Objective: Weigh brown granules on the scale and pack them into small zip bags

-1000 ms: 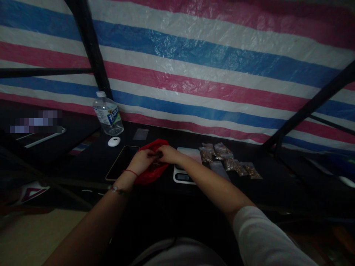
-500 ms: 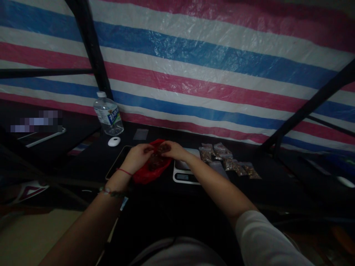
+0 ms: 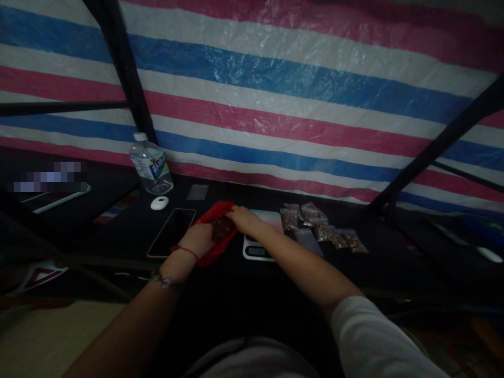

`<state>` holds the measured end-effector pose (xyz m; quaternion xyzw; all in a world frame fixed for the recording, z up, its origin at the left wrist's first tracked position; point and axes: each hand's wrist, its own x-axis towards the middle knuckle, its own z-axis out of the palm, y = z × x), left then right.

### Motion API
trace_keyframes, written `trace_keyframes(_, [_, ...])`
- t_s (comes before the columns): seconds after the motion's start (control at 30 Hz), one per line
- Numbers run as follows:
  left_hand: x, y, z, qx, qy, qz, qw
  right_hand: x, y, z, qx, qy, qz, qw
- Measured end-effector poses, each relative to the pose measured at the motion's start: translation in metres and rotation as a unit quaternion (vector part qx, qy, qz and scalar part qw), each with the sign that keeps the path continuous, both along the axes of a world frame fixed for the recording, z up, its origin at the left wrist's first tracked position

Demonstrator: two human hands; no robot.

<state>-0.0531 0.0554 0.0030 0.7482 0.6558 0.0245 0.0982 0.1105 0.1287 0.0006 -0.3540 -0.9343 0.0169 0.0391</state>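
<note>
A red plastic bag (image 3: 210, 215) lies on the black table with its mouth spread, dark brown contents inside. My left hand (image 3: 199, 240) reaches into it from the left; its fingers are hidden in the bag. With fingers curled at the bag's right rim, my right hand (image 3: 241, 219) grips the plastic. Under my right forearm is a white kitchen scale (image 3: 259, 252) with a small display. Several small zip bags (image 3: 323, 230) filled with brown bits lie right of the scale. Beside the scale is an unfilled clear zip bag (image 3: 309, 242).
A phone (image 3: 172, 233) lies left of the red bag. Behind it are a white oval case (image 3: 159, 202), a large clear bottle (image 3: 153, 168) and another clear zip bag (image 3: 197, 192). Striped sheeting (image 3: 275, 115) and dark metal poles (image 3: 132, 79) stand behind the table.
My left hand has moved down and deeper into the red bag. My right hand has shifted from over the contents to the bag's rim. More of the phone shows.
</note>
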Motion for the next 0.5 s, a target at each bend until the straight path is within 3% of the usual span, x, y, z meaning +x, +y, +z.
trace_keyframes(0.17, [-0.002,0.010,-0.003,0.007,-0.021,-0.010,1.000,-0.007,0.002,-0.004,-0.053,0.020,0.082,0.995])
trace_keyframes(0.5, [-0.012,0.011,0.014,0.064,-0.086,-0.017,0.994,-0.015,0.006,-0.004,-0.164,0.143,0.058,0.974])
